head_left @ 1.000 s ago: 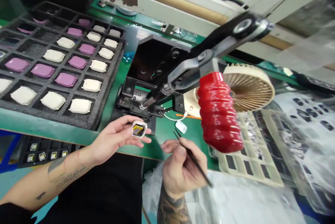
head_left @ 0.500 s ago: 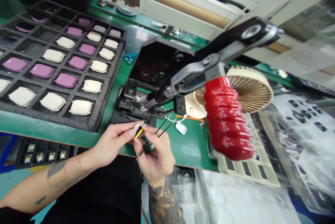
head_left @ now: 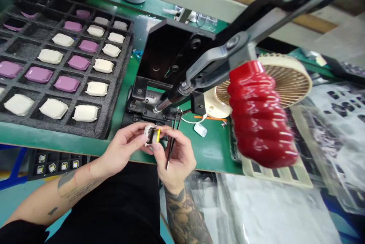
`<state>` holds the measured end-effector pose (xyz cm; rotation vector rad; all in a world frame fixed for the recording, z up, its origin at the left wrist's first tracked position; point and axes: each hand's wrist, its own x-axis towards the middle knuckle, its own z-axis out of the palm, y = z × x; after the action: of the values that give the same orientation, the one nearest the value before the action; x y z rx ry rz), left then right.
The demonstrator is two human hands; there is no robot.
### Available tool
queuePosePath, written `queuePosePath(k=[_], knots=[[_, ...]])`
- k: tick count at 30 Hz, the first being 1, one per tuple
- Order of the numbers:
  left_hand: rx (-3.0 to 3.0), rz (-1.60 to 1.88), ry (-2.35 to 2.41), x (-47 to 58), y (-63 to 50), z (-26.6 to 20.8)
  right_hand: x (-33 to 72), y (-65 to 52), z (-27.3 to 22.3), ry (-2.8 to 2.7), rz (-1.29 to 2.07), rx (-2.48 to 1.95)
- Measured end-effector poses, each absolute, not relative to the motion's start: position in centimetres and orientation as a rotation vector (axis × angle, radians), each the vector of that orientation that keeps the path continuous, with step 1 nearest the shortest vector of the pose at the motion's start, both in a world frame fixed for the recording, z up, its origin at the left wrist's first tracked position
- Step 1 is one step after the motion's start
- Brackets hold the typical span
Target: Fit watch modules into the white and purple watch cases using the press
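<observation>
Foam tray: we see white cases and purple cases seated in its compartments; its far left corner is too dark for us to read.
Lower black tray: below the worktop edge, it carries several small yellow-and-white units, too small for us to tell how complete they are.
Left hand: our fingers and thumb pinch the pale casing just above the near part of the worktop, its hollow side turned rightward.
Yellow-edged piece: it stands at the casing's hollow side, not flush with it, so we judge the two are not closed up together; whether it is going in or coming out, we cannot tell.
Tweezers: we hold them across the palm, tips pointing away from the casing, apparently out of use.
Right hand: our thumb and forefinger grip the yellow-edged piece.
Black lever press: it stands just beyond our hands, limiting room there.
Small translucent piece: it lies on the worktop, near an orange stick.
Red handle: it overhangs the right side, hiding part of the fan and the compartment box.
Plastic bags: they crowd the far right.
</observation>
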<state>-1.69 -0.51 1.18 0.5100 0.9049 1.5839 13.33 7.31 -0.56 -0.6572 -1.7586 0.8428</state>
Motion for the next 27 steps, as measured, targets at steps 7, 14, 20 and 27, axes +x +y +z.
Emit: queuePosePath(k=[7, 14, 20, 27], knots=[[0.583, 1.601, 0.941, -1.3, -0.7, 1.0, 14.6, 9.3, 1.3, -2.2, 0.601, -0.411], [0.561, 1.503, 0.991, -1.1, -0.3, 1.4, 16.0, 7.3, 0.3, -1.741, 0.392, -0.462], [0.715, 1.537, 1.195, -0.3, -0.4, 1.3, 17.2, 6.7, 0.2, -1.513, 0.441, -0.593], [0.688, 1.558, 1.179, -0.3, -0.4, 1.1, 16.0, 5.8, 0.5, -1.643, 0.72, -0.597]])
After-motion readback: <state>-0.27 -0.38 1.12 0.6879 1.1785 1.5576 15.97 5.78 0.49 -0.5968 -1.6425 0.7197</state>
